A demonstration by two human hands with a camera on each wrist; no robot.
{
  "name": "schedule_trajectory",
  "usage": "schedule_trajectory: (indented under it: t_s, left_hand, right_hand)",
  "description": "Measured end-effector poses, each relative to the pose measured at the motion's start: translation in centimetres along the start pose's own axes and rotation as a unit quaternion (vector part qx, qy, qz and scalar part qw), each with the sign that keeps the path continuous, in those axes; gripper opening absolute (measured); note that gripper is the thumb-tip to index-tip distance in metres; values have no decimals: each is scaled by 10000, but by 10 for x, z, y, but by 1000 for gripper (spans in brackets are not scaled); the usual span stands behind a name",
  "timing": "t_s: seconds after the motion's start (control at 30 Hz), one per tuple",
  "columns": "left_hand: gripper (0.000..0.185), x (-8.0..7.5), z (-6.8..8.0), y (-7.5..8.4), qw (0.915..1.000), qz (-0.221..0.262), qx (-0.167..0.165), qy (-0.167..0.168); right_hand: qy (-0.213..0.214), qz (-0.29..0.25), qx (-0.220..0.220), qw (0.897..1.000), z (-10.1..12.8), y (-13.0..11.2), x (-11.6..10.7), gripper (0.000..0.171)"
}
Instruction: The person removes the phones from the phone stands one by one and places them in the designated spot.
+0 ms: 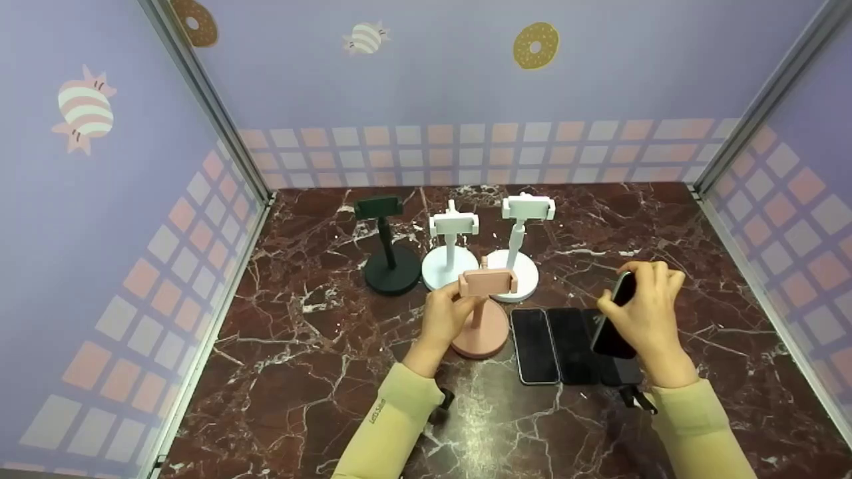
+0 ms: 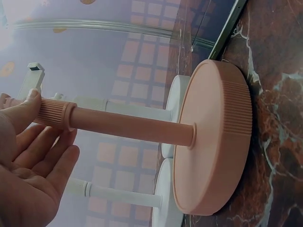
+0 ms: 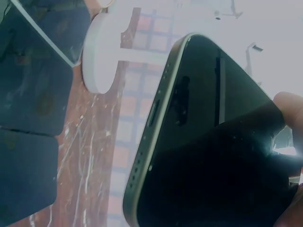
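A pink phone stand (image 1: 480,336) stands upright on the marble-patterned table. My left hand (image 1: 442,322) grips its neck just below the clamp; the left wrist view shows thumb and fingers around the ribbed collar (image 2: 53,113). The pink clamp holds no phone. In my right hand (image 1: 653,319) a dark-screened smartphone (image 1: 614,336) is pinched by its long edges, tilted, above a row of phones. Its bottom edge with the charging port (image 3: 154,113) faces the right wrist camera. A silver-edged phone (image 1: 535,346) and a black phone (image 1: 574,346) lie flat beside another dark one (image 1: 619,374), partly covered.
Behind the pink stand are a black stand (image 1: 393,269), a white stand (image 1: 450,266) and another white stand (image 1: 522,266), their clamps without phones. Patterned purple panels (image 1: 439,86) enclose the table's back and sides. A black strap end (image 1: 638,399) hangs at the right wrist.
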State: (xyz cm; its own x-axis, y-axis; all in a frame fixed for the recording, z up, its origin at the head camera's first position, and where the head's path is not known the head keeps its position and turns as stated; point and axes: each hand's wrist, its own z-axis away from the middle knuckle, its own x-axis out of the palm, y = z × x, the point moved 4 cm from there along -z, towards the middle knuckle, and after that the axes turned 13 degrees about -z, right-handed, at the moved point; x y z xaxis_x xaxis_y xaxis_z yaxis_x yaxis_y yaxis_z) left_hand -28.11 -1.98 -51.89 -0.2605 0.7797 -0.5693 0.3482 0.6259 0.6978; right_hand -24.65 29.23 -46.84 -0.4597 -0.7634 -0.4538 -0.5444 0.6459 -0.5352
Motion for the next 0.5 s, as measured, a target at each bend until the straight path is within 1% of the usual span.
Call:
schedule_trajectory:
  t_s: [0.2, 0.5]
  left_hand:
    - [16, 2, 1, 0, 9996, -171, 65, 233]
    - [12, 2, 1, 3, 9992, -188, 70, 334]
  right_hand:
    - [-71, 151, 160, 9997, 4, 15, -5, 38]
    - [-260, 374, 683, 9966, 13, 40, -10, 41]
